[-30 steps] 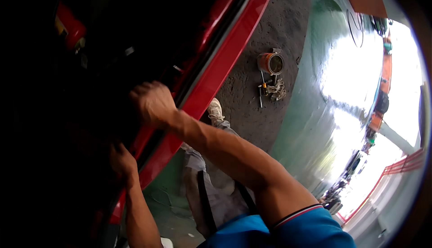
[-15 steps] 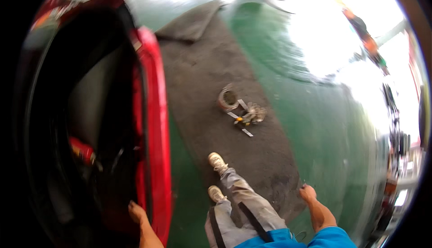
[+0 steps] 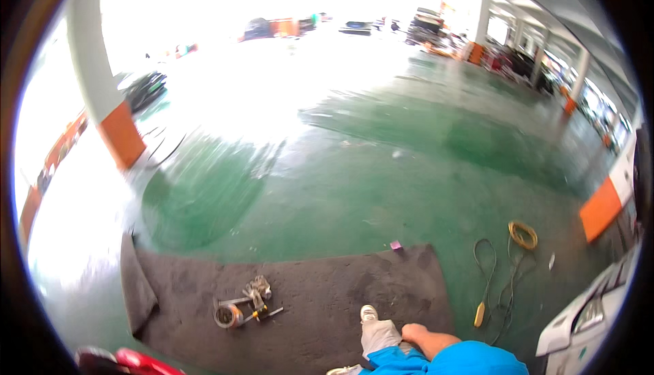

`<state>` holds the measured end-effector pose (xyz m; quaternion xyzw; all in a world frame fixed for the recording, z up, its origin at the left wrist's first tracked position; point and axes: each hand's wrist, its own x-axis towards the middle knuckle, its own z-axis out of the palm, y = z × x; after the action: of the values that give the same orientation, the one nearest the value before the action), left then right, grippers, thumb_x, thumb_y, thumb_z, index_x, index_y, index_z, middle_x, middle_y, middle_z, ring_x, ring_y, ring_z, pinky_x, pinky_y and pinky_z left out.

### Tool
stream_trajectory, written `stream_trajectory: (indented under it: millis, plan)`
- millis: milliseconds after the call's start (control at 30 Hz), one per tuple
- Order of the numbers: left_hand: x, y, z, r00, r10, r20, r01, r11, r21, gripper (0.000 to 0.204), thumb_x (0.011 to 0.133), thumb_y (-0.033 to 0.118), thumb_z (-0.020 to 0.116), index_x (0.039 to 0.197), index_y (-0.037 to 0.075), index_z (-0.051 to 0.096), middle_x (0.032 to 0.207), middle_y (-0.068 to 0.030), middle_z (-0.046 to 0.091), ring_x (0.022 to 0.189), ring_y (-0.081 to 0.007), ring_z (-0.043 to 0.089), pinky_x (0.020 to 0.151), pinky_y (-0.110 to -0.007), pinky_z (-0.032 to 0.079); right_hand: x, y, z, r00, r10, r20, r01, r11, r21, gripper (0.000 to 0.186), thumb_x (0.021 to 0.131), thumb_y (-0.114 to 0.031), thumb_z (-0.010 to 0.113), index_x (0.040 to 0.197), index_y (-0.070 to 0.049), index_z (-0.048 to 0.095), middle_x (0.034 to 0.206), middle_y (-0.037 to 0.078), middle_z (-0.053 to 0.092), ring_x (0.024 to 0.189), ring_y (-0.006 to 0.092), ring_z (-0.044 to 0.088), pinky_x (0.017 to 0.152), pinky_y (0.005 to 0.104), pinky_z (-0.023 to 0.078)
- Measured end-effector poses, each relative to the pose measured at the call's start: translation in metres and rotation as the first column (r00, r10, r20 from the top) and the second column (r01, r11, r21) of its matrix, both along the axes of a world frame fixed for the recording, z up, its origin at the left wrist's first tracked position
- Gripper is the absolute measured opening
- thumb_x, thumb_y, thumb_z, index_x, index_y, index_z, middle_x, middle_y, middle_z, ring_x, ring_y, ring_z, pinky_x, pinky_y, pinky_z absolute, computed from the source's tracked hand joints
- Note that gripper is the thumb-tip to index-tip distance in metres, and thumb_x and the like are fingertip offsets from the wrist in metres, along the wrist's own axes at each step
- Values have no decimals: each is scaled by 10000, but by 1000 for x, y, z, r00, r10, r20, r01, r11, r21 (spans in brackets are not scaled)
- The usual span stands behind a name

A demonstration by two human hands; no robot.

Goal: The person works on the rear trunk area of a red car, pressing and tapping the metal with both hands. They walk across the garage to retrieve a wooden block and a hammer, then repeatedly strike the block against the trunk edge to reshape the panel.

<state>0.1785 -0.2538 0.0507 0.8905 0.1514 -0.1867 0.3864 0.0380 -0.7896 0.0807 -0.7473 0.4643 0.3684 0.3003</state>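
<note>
My right hand (image 3: 411, 333) hangs low beside my leg, above a dark grey-brown mat (image 3: 320, 293). Its fingers look curled, but blur and angle hide whether anything is in them. My left hand is out of sight. To the left on the mat lies a round open container or roll (image 3: 227, 316), with an orange-tinted rim. Beside it are a crumpled pale bundle (image 3: 259, 286) and a bar-like tool with yellow parts (image 3: 261, 312). Nothing on the mat is touched by my hand.
A red car part (image 3: 146, 361) shows at the lower left. White-and-orange pillars (image 3: 122, 136) stand on the green floor (image 3: 368, 191). To the right lie a yellow hose coil (image 3: 522, 235), cables with a yellow power strip (image 3: 479, 314), and a white car (image 3: 589, 320).
My view has swung right and upward, away from the red car. My left hand, earlier by its open side, has left the picture. My right arm now bends in near my leg.
</note>
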Motion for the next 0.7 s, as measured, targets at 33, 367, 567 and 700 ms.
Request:
stream_trajectory:
  millis: [33,367,567,700]
  plan:
    - [16,-15,-5,998,-34,-53,29,996,-90,426,933,326,660,1145,-43,668,1104,-187,700,964,-299,653,861,-402,538,9,-10,23,991,125,-51,-122,991,52,449,893,-335,623,1256,-79,695,1387,190,600,1284,376,573,1040,491,475]
    - [140,-205,92,883,-365,-293,356,930,-86,440,963,375,605,1139,-24,662,935,-173,708,954,-352,665,814,-451,536,56,-186,-19,892,-238,384,261,965,-9,369,818,-370,659,1060,-119,780,1076,154,741,1041,335,700,917,441,546]
    - [233,-343,59,748,-594,-295,596,797,-95,383,975,364,570,1067,6,667,878,-179,699,910,-373,655,800,-503,515,80,-276,8,914,-252,316,251,967,46,400,812,-253,569,1072,-6,746,1170,249,689,1130,403,660,963,476,524]
    - [299,-449,55,727,-579,-368,570,809,-146,369,977,360,565,1044,12,668,866,-177,695,895,-372,649,793,-509,509,156,-338,13,941,-268,207,255,963,88,412,844,-324,584,1152,-101,741,1197,194,698,1139,373,657,977,470,515]
